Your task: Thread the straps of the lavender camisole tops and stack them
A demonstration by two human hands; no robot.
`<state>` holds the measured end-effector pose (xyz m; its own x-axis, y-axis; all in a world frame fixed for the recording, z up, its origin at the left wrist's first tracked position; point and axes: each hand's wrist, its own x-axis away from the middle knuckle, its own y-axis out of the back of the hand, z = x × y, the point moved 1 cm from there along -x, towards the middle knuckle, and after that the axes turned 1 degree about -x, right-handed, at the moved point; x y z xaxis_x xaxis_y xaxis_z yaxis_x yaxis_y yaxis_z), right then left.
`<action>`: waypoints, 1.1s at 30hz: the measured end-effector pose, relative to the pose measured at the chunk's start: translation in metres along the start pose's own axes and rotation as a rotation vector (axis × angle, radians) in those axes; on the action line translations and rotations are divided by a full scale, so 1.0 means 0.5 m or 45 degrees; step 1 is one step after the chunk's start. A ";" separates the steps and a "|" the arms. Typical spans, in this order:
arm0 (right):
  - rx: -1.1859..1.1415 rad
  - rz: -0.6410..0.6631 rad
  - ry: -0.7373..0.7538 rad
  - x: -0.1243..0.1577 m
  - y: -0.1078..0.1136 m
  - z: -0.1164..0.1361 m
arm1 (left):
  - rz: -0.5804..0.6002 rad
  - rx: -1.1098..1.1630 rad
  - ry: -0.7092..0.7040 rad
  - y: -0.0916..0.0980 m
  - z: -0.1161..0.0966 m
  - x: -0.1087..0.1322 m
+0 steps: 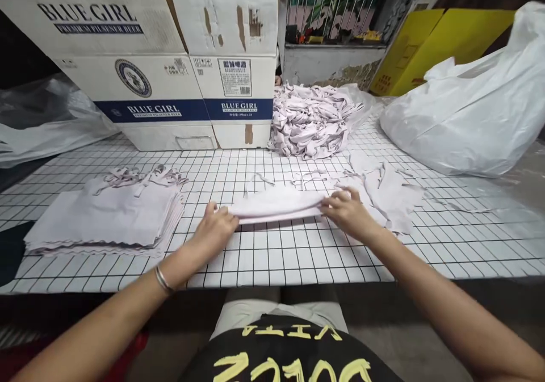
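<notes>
A folded pale lilac cloth piece (276,205) lies across the middle of the grid-patterned table (298,257). My left hand (215,229) pinches its left end, fingers curled onto the fabric. My right hand (347,212) grips its right end, fingers closed over the edge. Left of my hands sits a neat stack of folded pieces (104,217) with straps at its far side. Loose unfolded pieces (385,192) lie just right of my right hand.
A heap of the same cloth pieces (313,121) lies at the back centre. Two white cardboard boxes (170,58) stand at the back left. A large white plastic bag (472,104) fills the right; clear plastic (46,118) lies far left. Yellow boxes (430,41) stand behind.
</notes>
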<state>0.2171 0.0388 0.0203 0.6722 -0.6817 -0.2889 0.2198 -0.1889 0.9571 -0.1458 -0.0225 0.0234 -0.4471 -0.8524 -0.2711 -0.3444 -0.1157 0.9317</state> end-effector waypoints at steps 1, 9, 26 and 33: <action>-0.045 0.016 -0.006 0.030 -0.027 0.021 | 0.025 -0.024 0.017 -0.023 -0.010 0.033; -0.286 -0.358 -0.681 0.083 -0.097 0.102 | -0.092 -0.263 0.410 -0.067 -0.018 0.082; -0.610 -0.143 -0.843 0.055 -0.097 0.099 | -0.086 0.089 0.555 -0.081 0.005 0.090; -1.547 -0.198 -0.996 0.060 0.002 0.058 | 0.097 1.088 0.585 0.047 -0.012 0.066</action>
<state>0.2168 -0.0023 0.0133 0.1238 -0.9890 0.0806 0.9715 0.1373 0.1934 -0.1634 -0.0564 0.0377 -0.1898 -0.9792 0.0724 -0.8919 0.2027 0.4043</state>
